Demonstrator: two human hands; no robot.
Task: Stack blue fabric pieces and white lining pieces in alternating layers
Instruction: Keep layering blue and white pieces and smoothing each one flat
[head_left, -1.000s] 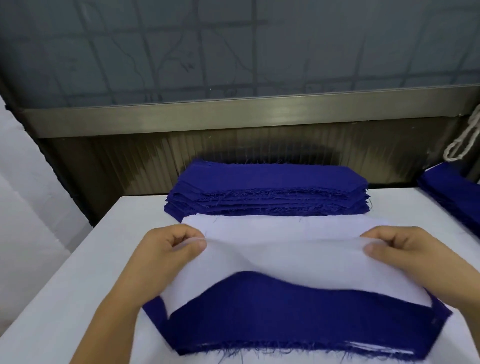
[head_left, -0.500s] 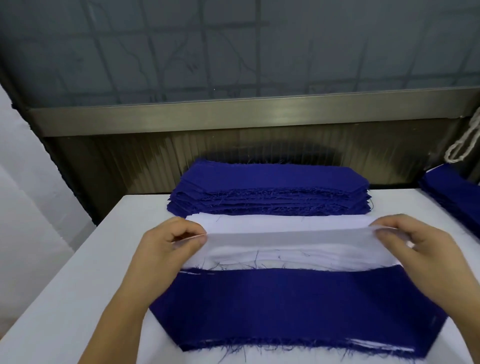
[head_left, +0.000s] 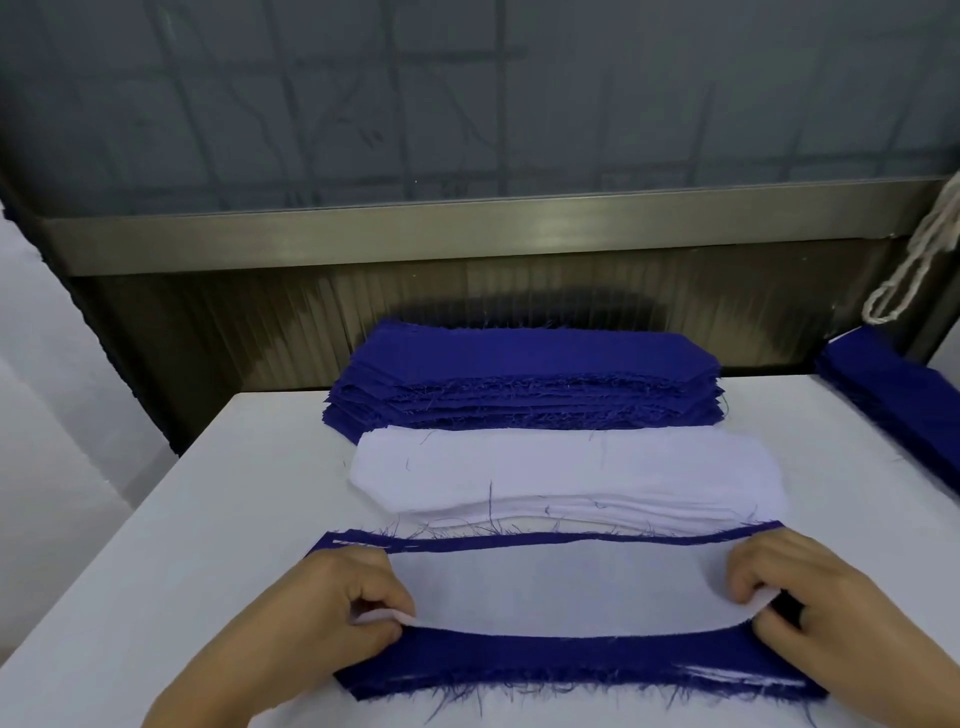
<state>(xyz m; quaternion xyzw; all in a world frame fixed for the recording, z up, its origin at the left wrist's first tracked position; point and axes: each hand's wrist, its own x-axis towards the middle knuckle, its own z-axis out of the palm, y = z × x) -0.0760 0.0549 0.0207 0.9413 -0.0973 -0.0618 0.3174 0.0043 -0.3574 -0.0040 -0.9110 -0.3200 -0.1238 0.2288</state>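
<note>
**Head view: lining laid on blue, pinched at both ends**

Head view, from largest to smallest. White table (head_left: 171, 519) filling the lower frame, backed by a ribbed metal wall (head_left: 467, 301) with a brushed rail above it.

Blue stack (head_left: 524, 384) at the far middle of the table: deep royal blue, many layers, long with clipped corners, near edges frayed with loose threads. Second blue pile (head_left: 893, 400) at the right edge, partly cut off by the frame. Pale cord (head_left: 914, 260) hanging looped above it.

White stack (head_left: 566, 478) just in front of the blue stack, touching its near edge: same long clipped-corner shape, thin soft layers fanned slightly at the near side, a few stray blue threads lying on top.

Nearest, the alternating pile: top blue piece (head_left: 571, 660) showing as a thin strip along the far side and a wider band along the near side, fringe ragged, slivers of white peeking out at the lower right. Lining piece (head_left: 561, 587) spread flat over its middle, plain white, smooth, narrower than the blue beneath, near edge bowed.

Left hand (head_left: 332, 618) at the lining's left end, fingers curled, thumb and fingertips pinching the lifted white corner. Right hand (head_left: 810, 608) at the right end, likewise curled, pinching the lining's right corner just above the blue.
</note>
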